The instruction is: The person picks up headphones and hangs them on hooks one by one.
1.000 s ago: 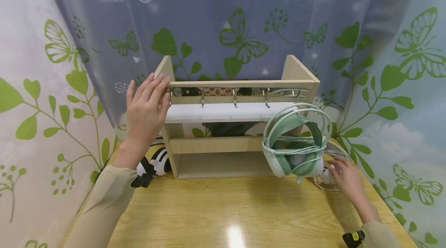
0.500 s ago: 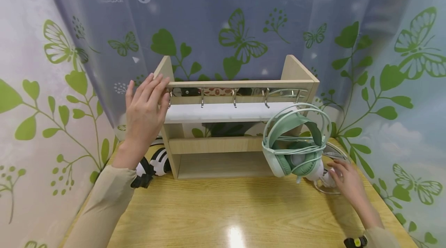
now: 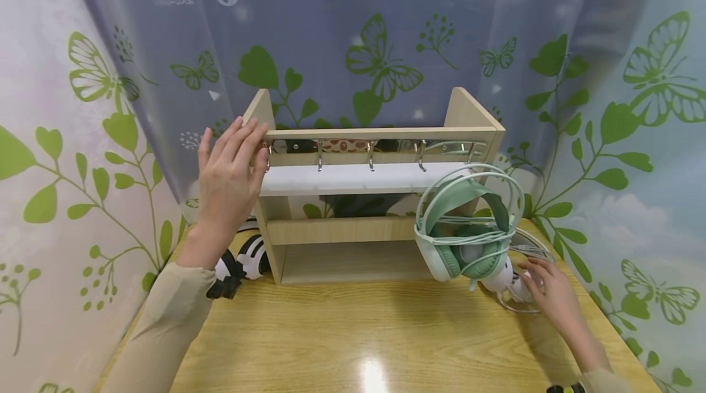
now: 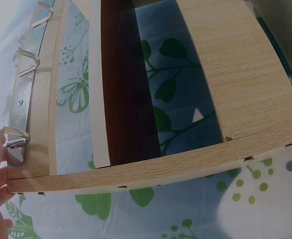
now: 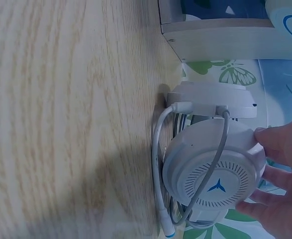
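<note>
My right hand grips a white pair of headphones on the table right of the shelf. In the right wrist view, thumb and fingers hold the edge of its ear cup, which bears a blue logo; a white cable loops beside it. My left hand rests on the upper left corner of the wooden shelf, fingers extended along its side panel. Mint-green headphones, wrapped in their own cord, hang from the rightmost hook and partly hide the white pair.
Several metal hooks line the shelf's top bar. Black-and-white headphones lie left of the shelf, partly behind my left forearm. A patterned curtain surrounds the wooden table at the back and sides.
My right hand has shifted slightly toward the front, and the white headphones have turned and come forward a little, showing more beside the green pair. The left hand has stayed on the shelf corner.
</note>
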### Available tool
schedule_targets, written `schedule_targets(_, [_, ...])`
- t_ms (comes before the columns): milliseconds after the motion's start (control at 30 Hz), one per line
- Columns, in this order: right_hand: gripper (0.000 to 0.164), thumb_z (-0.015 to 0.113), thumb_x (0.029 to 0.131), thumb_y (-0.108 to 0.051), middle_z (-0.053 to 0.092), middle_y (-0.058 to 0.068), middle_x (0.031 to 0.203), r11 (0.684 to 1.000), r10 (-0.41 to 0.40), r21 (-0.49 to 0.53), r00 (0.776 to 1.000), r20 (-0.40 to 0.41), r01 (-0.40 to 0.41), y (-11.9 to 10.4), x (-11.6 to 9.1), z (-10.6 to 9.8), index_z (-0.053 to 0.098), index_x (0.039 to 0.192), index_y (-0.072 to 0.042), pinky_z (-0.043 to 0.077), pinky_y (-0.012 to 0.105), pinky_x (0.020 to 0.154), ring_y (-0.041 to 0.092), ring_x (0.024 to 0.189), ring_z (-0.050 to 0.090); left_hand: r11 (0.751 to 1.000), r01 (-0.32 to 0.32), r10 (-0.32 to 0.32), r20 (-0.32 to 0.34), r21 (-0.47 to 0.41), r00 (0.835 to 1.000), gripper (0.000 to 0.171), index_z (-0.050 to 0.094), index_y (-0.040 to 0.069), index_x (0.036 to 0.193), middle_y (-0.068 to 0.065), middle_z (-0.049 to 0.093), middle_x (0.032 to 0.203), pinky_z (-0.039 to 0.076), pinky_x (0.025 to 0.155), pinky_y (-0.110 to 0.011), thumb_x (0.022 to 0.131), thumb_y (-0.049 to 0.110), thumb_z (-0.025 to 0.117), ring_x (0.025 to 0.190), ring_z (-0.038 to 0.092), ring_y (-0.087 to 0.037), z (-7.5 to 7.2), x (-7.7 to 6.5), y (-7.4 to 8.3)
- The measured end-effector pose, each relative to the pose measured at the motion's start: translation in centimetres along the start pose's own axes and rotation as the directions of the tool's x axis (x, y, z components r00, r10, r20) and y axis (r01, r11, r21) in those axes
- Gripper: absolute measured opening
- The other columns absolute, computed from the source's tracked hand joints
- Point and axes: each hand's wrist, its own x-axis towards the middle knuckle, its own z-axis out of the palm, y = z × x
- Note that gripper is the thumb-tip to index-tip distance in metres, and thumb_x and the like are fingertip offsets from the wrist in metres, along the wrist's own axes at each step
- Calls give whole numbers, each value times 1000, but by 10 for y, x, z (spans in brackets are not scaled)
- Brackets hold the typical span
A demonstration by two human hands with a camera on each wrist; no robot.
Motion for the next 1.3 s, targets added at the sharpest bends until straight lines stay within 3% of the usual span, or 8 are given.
schedule_targets(1300, [26, 73, 85, 8, 61, 32, 120, 999, -31, 43, 999, 9, 31, -15, -20, -10, 70, 110, 6, 44, 65, 85, 53, 106, 58, 1000, -8, 8, -18, -9, 1000, 37, 63, 7, 137, -14, 62, 140, 15, 123, -54, 106, 24, 51, 138, 50, -32, 0, -1, 1])
